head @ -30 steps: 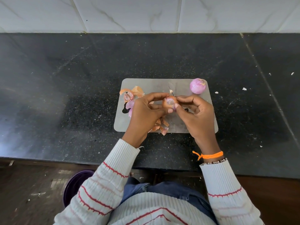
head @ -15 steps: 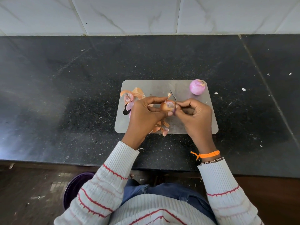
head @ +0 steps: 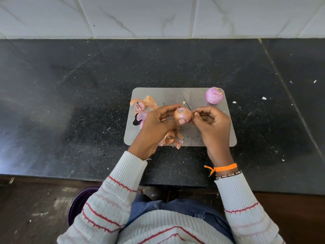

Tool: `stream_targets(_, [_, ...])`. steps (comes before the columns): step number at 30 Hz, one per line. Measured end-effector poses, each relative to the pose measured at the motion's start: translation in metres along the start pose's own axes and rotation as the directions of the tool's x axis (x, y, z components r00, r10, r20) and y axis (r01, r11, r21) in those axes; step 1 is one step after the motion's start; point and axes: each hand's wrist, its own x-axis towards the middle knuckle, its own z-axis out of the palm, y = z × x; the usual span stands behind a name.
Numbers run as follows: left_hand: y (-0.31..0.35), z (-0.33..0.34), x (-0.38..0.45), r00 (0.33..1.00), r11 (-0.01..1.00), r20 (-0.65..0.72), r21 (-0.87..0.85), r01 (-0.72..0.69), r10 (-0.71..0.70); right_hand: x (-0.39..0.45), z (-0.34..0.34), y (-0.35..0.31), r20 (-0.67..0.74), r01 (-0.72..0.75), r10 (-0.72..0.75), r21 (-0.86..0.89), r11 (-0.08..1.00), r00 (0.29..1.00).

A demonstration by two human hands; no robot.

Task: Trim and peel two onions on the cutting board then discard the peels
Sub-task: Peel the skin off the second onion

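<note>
My left hand point(head: 154, 127) grips a small onion point(head: 182, 115) with brown skin on it, held just above the grey cutting board point(head: 167, 95). My right hand point(head: 214, 124) has curled fingers, and its thumb and forefinger pinch at the onion's right end. A thin knife blade point(head: 186, 103) sticks out up-left from that hand; the handle is hidden in the fist. A peeled purple onion point(head: 214, 95) sits at the board's far right corner. Loose peels point(head: 142, 106) lie on the board's left side, and more peels point(head: 174, 138) lie at its near edge under my left hand.
The board lies on a black speckled counter point(head: 70, 103) backed by a white tiled wall point(head: 158, 16). A purple bin point(head: 79, 203) stands on the floor at lower left, partly hidden by my sleeve. White crumbs point(head: 263, 98) dot the counter to the right.
The onion has turned in my left hand, so more brown skin faces up. My right fingers have shifted from its top to its right end.
</note>
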Motion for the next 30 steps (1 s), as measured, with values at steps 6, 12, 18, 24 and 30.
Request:
stream_targets(6, [-0.001,0.002,-0.002,0.99,0.985,0.111,-0.14,0.104,-0.088,0.003,-0.005,0.005,-0.019,0.033,-0.036,-0.151,0.988,0.999])
stream_targets(12, [0.004,-0.005,0.001,0.99,0.939,0.077,-0.314,0.139,-0.121,0.003,-0.007,0.013,0.057,0.136,-0.124,-0.33,0.934,0.991])
stream_targets(18, [-0.001,-0.002,0.003,0.98,0.891,0.023,-0.412,0.189,-0.197,0.0,-0.002,-0.003,0.078,0.229,-0.216,-0.26,0.938,0.973])
stream_targets(24, [-0.002,0.004,0.004,0.969,0.853,0.054,-0.464,0.238,-0.241,-0.005,0.004,-0.016,0.083,0.292,-0.285,-0.088,0.953,0.955])
stream_targets(30, [0.003,0.009,0.002,0.947,0.811,0.083,-0.497,0.31,-0.311,0.0,0.001,-0.01,0.054,0.348,-0.344,-0.118,0.93,0.937])
